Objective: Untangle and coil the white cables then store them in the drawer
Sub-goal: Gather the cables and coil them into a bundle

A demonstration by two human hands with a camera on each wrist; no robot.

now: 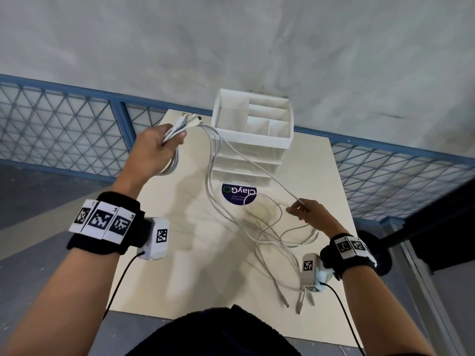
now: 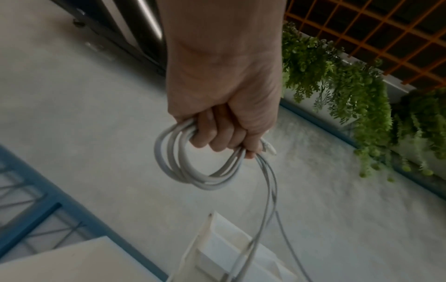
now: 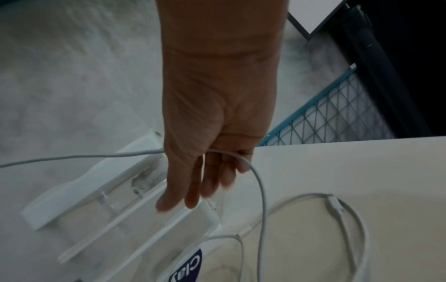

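My left hand is raised left of the white drawer organiser and grips a small coil of white cables. Several plugs stick out past its thumb. In the left wrist view the fingers curl round the coil. Strands run from it down to a loose tangle of cables on the table. My right hand is low at the right and holds one strand between thumb and fingers. The organiser's drawers look closed.
The pale table carries a round purple sticker in front of the organiser. Several cable plugs lie near the front right edge. A blue mesh fence runs behind the table. Green plants hang beyond.
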